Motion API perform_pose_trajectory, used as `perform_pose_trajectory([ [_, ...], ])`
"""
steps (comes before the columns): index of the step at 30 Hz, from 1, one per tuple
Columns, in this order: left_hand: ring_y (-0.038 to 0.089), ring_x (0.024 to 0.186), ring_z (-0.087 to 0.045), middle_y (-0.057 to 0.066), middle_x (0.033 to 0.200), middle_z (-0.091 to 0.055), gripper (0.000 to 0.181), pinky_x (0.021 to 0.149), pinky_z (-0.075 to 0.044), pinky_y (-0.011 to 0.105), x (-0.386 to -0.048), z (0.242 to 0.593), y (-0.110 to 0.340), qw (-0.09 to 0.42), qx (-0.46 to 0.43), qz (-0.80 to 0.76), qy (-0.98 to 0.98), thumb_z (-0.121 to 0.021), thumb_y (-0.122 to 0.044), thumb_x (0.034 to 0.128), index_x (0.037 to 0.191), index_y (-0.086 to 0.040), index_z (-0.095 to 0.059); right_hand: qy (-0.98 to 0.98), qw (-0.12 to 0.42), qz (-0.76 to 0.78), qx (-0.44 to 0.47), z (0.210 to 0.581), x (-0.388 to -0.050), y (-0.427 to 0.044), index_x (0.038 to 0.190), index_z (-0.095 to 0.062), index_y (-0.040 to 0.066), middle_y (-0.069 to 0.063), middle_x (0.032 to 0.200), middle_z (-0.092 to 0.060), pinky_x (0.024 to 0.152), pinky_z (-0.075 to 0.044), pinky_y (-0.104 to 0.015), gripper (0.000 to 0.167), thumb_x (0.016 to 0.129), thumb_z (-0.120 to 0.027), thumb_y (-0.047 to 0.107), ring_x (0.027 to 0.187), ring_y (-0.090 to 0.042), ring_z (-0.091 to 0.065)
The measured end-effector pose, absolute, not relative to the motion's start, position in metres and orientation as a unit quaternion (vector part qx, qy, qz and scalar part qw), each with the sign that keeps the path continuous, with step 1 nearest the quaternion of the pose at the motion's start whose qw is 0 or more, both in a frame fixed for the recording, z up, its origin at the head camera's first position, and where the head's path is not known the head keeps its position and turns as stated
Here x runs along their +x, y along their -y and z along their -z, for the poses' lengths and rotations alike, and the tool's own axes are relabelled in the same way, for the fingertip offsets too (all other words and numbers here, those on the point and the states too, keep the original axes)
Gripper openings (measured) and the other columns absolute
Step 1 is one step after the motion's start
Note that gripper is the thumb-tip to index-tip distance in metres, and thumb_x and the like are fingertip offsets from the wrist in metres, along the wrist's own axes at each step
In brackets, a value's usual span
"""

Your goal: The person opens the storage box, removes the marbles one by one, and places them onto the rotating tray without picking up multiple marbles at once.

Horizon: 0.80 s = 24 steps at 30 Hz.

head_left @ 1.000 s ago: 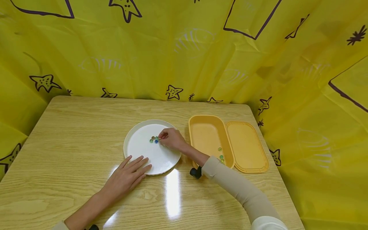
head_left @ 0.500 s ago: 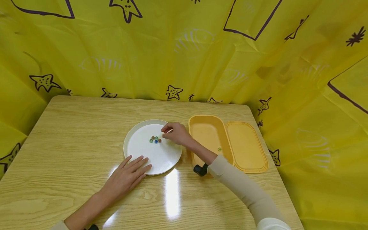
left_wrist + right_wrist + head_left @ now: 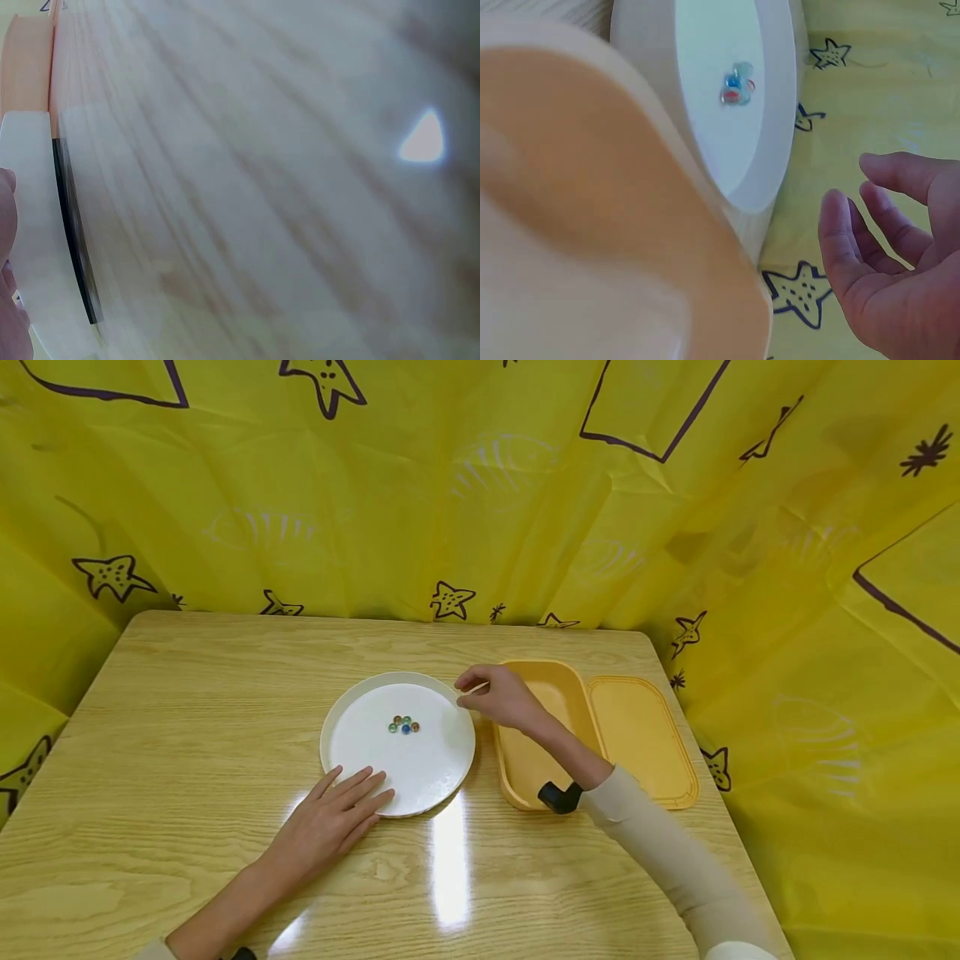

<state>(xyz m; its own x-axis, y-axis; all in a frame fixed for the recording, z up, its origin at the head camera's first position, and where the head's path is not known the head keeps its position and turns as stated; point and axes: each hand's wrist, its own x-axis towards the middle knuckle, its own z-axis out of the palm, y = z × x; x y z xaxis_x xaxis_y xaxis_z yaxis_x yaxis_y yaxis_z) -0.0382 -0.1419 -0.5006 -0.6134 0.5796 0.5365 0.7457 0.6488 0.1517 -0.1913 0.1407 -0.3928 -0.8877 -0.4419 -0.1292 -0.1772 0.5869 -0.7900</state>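
Note:
A round white tray (image 3: pixel 420 781) lies on the table with several small glass marbles (image 3: pixel 406 728) grouped near its middle, one blue and others green or brownish. My left hand (image 3: pixel 330 818) rests with spread fingers on the tray's near left rim. Above the gap between the tray's right edge and the yellow box (image 3: pixel 528 764) is my right hand (image 3: pixel 498 695), thumb and fingers apart. In the right wrist view that hand (image 3: pixel 896 247) holds nothing, and the marbles (image 3: pixel 737 84) show on the tray (image 3: pixel 772 150). The left wrist view shows the tray's side wall (image 3: pixel 37 225) beside some fingertips.
A flat yellow lid (image 3: pixel 645 739) lies against the right side of the box. The wooden table (image 3: pixel 187 718) extends left and toward the front. Yellow sheeting (image 3: pixel 390 510) with drawn stars hangs behind and to the right. My right forearm covers part of the box.
My right hand has moved away from the marbles, to the right and toward the back, leaving a brownish one in the group. Its fingers have parted. My left hand has stayed on the rim.

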Motion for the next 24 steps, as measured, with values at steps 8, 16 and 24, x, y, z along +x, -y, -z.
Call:
perform_pose_trajectory([
  [8, 0.032, 0.124, -0.057, 0.013, 0.133, -0.062, 0.05, 0.103, -0.04, 0.057, -0.039, 0.503, 0.143, 0.236, -0.379, 0.182, 0.876, -0.028, -0.036, 0.1117, 0.128, -0.011, -0.068, -0.883, 0.157, 0.403, -0.183, 0.388, -0.185, -0.17, 0.112, -0.07, -0.001, -0.02, 0.117, -0.066, 0.088, -0.055, -0.038, 0.022, 0.092, -0.07, 0.007, 0.103, -0.029, -0.065],
  [16, 0.032, 0.124, -0.057, 0.013, 0.133, -0.062, 0.049, 0.103, -0.04, 0.057, -0.039, 0.503, 0.144, 0.238, -0.38, 0.184, 0.875, -0.029, -0.035, 0.1116, 0.128, -0.011, -0.068, -0.891, 0.181, 0.38, -0.17, 0.393, -0.174, -0.199, 0.113, -0.069, -0.004, -0.016, 0.11, -0.068, 0.084, -0.057, -0.039, 0.026, 0.09, -0.074, 0.006, 0.098, -0.03, -0.068],
  [24, 0.032, 0.125, -0.056, 0.013, 0.134, -0.062, 0.049, 0.104, -0.039, 0.056, -0.039, 0.502, 0.143, 0.232, -0.378, 0.181, 0.878, -0.029, -0.035, 0.1117, 0.128, -0.01, -0.068, -0.9, 0.203, 0.349, -0.162, 0.406, -0.169, -0.231, 0.112, -0.066, -0.009, -0.022, 0.108, -0.066, 0.082, -0.057, -0.041, 0.025, 0.09, -0.071, 0.002, 0.096, -0.033, -0.067],
])
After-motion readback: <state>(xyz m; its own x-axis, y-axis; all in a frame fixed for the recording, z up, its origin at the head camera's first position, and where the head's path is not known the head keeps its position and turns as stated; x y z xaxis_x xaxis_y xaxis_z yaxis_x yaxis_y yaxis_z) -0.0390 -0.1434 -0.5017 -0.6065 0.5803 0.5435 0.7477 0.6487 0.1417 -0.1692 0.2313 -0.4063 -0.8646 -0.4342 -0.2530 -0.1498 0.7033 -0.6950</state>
